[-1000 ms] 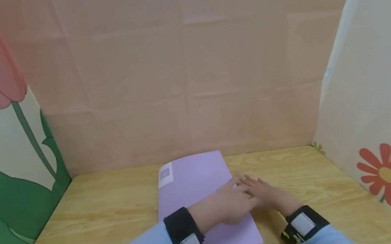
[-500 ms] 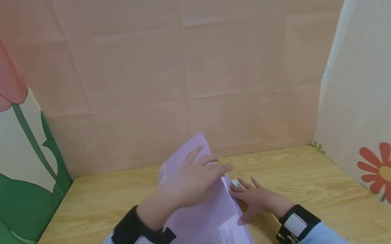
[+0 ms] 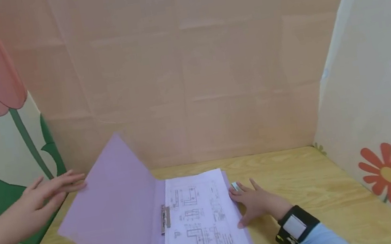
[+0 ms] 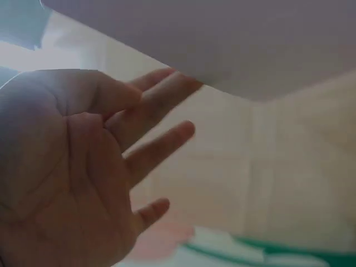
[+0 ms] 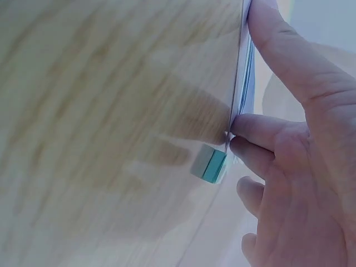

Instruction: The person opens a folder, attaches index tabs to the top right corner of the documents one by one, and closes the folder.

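The left hand (image 3: 41,202), fingers extended, touches the outer edge of the raised, tilted cover (image 3: 117,211); to its right the purple folder (image 3: 155,239) lies on the worktop (image 3: 283,167), long axis running away from the person. The right hand (image 3: 256,204), fingers spread, touches the folder's right edge; it is nearer the papers (image 3: 201,198).

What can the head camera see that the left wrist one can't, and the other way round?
Only the head view shows the right hand, the metal clip and the pages with drawings.

Only the left wrist view shows the full palm of the left hand.

Both show that hand, the raised purple cover and the tan wall.
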`<action>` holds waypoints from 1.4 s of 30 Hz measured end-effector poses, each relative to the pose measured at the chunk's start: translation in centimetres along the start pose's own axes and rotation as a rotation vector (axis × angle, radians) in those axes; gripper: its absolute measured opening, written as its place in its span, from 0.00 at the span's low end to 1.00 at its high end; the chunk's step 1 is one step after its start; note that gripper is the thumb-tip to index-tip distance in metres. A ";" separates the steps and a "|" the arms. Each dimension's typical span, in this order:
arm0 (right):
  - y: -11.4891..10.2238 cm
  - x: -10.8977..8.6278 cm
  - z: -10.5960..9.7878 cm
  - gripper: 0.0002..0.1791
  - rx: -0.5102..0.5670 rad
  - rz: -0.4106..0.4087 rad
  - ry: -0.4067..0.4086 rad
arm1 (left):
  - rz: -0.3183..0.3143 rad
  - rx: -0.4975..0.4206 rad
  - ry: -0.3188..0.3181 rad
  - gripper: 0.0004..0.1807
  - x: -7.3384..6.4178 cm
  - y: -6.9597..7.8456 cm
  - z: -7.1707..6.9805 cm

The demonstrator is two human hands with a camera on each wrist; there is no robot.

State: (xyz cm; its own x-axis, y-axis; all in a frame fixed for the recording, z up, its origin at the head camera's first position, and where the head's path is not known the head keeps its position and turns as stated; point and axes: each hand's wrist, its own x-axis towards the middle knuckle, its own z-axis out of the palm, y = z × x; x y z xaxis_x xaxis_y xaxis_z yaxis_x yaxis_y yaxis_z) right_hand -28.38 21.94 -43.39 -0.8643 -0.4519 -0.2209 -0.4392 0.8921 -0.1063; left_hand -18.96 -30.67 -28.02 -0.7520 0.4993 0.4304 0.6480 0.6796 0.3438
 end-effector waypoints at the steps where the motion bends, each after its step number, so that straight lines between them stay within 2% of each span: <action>1: 0.0 0.0 0.0 0.58 -0.001 -0.004 0.000 | -0.053 -0.027 -0.030 0.24 -1.2 -1.3 -0.1; 3: -0.1 -0.1 -0.1 0.58 0.000 -0.007 -0.003 | -0.141 -0.063 -0.124 0.23 -3.2 -3.8 -0.1; 5: -0.1 0.0 -0.1 0.59 0.002 -0.003 -0.005 | -0.218 -0.108 -0.243 0.22 -4.6 -5.8 0.4; 9: 0.0 0.2 0.0 0.59 -0.004 0.013 -0.012 | -0.373 -0.240 -0.489 0.28 -6.0 -8.5 2.1; 13: 0.0 0.5 0.1 0.59 0.004 0.014 -0.024 | -0.461 -0.369 -0.598 0.31 -7.1 -10.3 4.5; 15: 0.0 0.6 0.2 0.59 0.013 0.018 -0.031 | -0.473 -0.427 -0.631 0.32 -7.7 -11.1 5.9; 19: -0.3 0.5 0.2 0.59 0.026 0.025 -0.042 | -0.567 -0.417 -0.647 0.33 -8.4 -11.4 8.3; 22: -0.4 0.5 0.2 0.58 0.010 0.026 -0.040 | -0.565 -0.314 -0.624 0.32 -8.6 -11.4 9.2; 26: -0.2 0.6 0.4 0.58 0.002 0.036 -0.037 | -0.479 -0.244 -0.595 0.31 -9.0 -11.9 9.4; 30: -0.6 0.8 0.2 0.58 -0.012 0.064 -0.043 | -0.429 -0.214 -0.580 0.29 -9.3 -12.6 9.4; 33: -1.0 0.7 -0.1 0.58 -0.029 0.080 -0.050 | -0.410 -0.217 -0.587 0.29 -9.4 -12.9 9.5; 36: -1.4 0.4 -0.6 0.58 -0.028 0.086 -0.052 | -0.417 -0.254 -0.606 0.30 -9.6 -13.2 9.6; 41: -1.8 0.2 -1.0 0.58 -0.020 0.091 -0.057 | -0.409 -0.241 -0.612 0.29 -9.7 -14.0 9.9; 42: -1.9 0.2 -1.0 0.58 -0.018 0.094 -0.060 | -0.390 -0.241 -0.615 0.29 -9.6 -14.2 9.8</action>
State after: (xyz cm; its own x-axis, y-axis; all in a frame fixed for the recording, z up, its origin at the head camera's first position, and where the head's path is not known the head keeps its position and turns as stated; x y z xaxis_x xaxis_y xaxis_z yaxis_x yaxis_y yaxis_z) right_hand -28.00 20.16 -42.26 -0.8860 -0.3644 -0.2866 -0.3615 0.9301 -0.0652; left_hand -22.10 -39.84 -45.26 -0.8174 0.5050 -0.2772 0.2776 0.7669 0.5786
